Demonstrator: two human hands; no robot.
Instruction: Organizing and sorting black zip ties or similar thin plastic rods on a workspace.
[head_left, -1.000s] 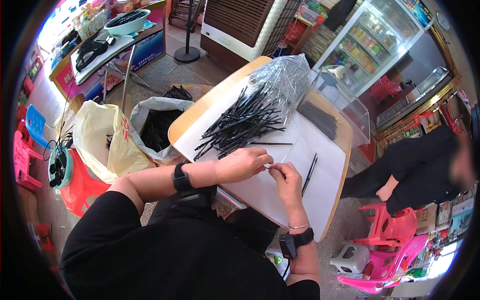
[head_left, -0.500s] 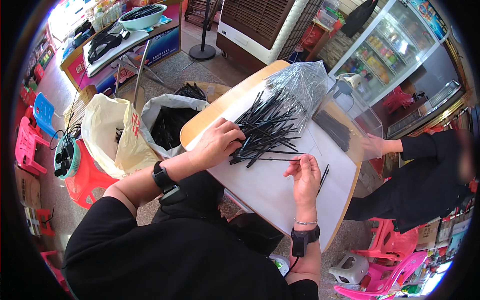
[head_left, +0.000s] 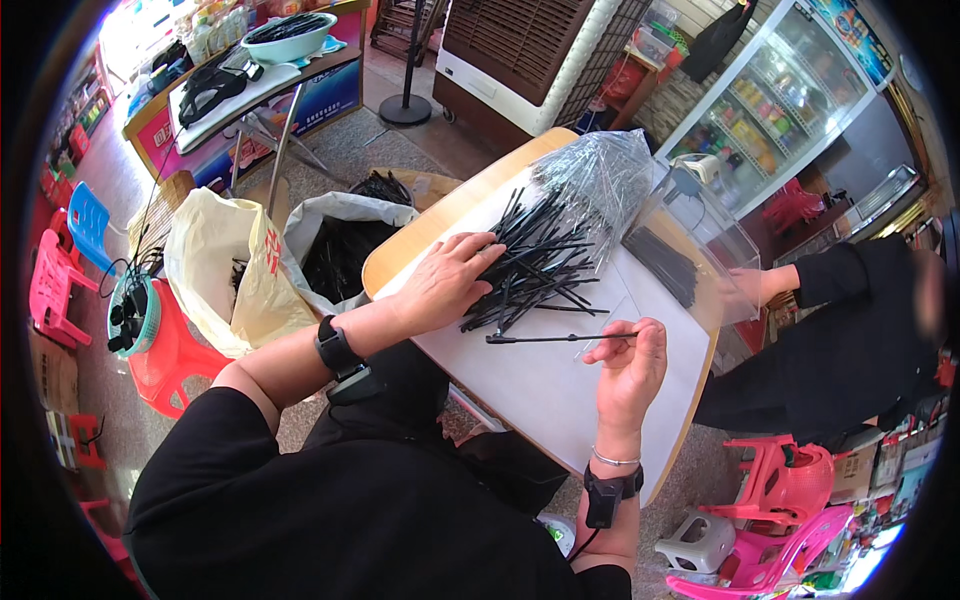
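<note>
My right hand (head_left: 630, 372) pinches one end of a thin black rod (head_left: 562, 339), which points left above the white tabletop. The rod's far end looks slightly thicker. At the left edge of a loose heap of black rods (head_left: 540, 262) rests my left hand (head_left: 450, 282), palm down, its fingers stretched out and a little apart. Whether its fingertips press on any single rod I cannot make out. Behind the heap lies a clear plastic bag (head_left: 598, 180) with thin strips in it.
The table (head_left: 480, 365) has a wooden rim. A clear box (head_left: 700, 215) with dark rods stands at its right, touched by another person's hand (head_left: 745, 290). Left of the table are an open white sack (head_left: 300, 235) of black pieces, a cream bag (head_left: 215, 270) and a red stool (head_left: 175, 350).
My right hand has moved slightly right and down, and the rod has come away from the heap. My left hand's fingers have straightened over the heap's edge.
</note>
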